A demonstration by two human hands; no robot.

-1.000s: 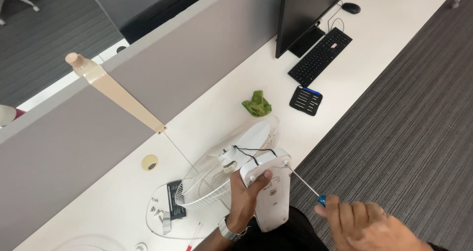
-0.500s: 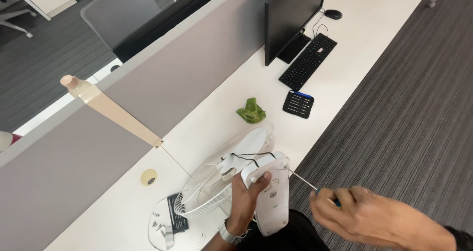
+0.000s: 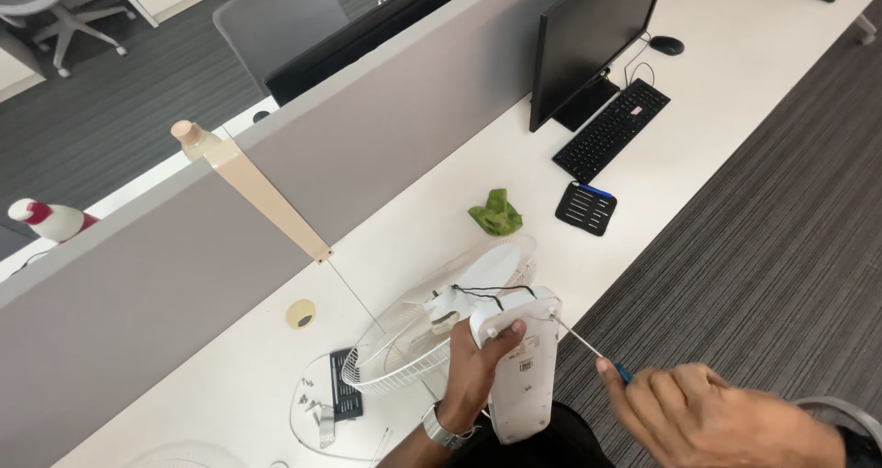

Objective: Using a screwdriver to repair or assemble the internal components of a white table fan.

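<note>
Right now my left hand (image 3: pixel 480 369) is clamped around the white fan base (image 3: pixel 524 367), held upright just above the table (image 3: pixel 717 128). My right hand (image 3: pixel 712 422) is closed on a screwdriver (image 3: pixel 588 347), its tip touching the base's top corner. Beyond the left hand lies the wire fan guard (image 3: pixel 395 358), and farther off a green cloth (image 3: pixel 497 213).

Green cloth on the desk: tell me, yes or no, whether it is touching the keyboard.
No: the green cloth lies alone on the white desk, well apart from the black keyboard beside the monitor.
</note>
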